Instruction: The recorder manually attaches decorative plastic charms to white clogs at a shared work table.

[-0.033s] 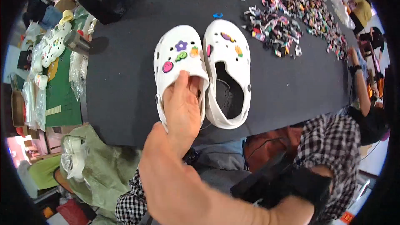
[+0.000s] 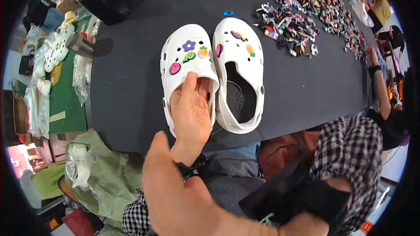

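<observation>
A pair of white clogs lies side by side on the black table, toes pointing away from me. My left hand [image 2: 191, 111] grips the left clog [image 2: 186, 35], its fingers inside the opening and its thumb on the upper's edge. That clog carries a purple flower charm [image 2: 189, 46], a green charm [image 2: 189, 57], a pink round charm [image 2: 175, 68] and an orange charm [image 2: 203, 52]. Charms also dot the right clog [image 2: 240, 120], which neither hand holds. Nearer me, my right hand [image 2: 177, 192] crosses in front of my left wrist, somewhat blurred, fingers stretched and thumb apart.
A large heap of colourful small charms [image 2: 302, 15] covers the table's far right. One blue charm [image 2: 228, 13] lies beyond the clogs. At left stand a metal tumbler [image 2: 80, 45] and a green board [image 2: 68, 105] with bagged clogs. Other people sit around the table.
My right hand has drawn back toward me, uncovering my left wrist and its dark band. The left hand stays in the clog.
</observation>
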A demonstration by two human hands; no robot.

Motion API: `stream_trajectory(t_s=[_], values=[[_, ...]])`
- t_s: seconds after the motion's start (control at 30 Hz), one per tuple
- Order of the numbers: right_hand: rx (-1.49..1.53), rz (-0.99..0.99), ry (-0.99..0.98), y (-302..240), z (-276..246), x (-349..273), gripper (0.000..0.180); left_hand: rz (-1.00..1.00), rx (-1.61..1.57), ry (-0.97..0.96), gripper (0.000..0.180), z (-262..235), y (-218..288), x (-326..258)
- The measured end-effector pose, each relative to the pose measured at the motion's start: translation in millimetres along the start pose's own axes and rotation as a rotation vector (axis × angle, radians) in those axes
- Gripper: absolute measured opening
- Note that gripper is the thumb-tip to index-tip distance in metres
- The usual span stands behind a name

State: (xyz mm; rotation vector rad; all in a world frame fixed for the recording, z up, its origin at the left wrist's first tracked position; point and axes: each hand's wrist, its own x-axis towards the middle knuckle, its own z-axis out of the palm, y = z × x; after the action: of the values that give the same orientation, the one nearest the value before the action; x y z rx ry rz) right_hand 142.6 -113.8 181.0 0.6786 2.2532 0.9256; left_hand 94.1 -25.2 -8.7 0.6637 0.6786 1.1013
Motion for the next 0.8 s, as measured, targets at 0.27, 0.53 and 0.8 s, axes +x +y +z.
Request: stream_trajectory(t_s=[0.27, 0.53, 0.8], values=[[0.719, -0.019, 0.145, 10.4, -0.3, -14.6, 0.029, 0.002, -0.216, 0.13, 0.03, 5.7, -14.4, -5.6], [1.22, 0.184, 0.309, 10.5, 59.4, -9.1, 0.029, -0.081, -0.274, 0.26, 0.032, 4.1, 1.0, -5.3], [1.531, 1.09, 0.548, -21.3, 218.0, -35.5, 0.034, -0.075, -0.352, 0.138, 0.025, 1.2, -3.7, -7.4]])
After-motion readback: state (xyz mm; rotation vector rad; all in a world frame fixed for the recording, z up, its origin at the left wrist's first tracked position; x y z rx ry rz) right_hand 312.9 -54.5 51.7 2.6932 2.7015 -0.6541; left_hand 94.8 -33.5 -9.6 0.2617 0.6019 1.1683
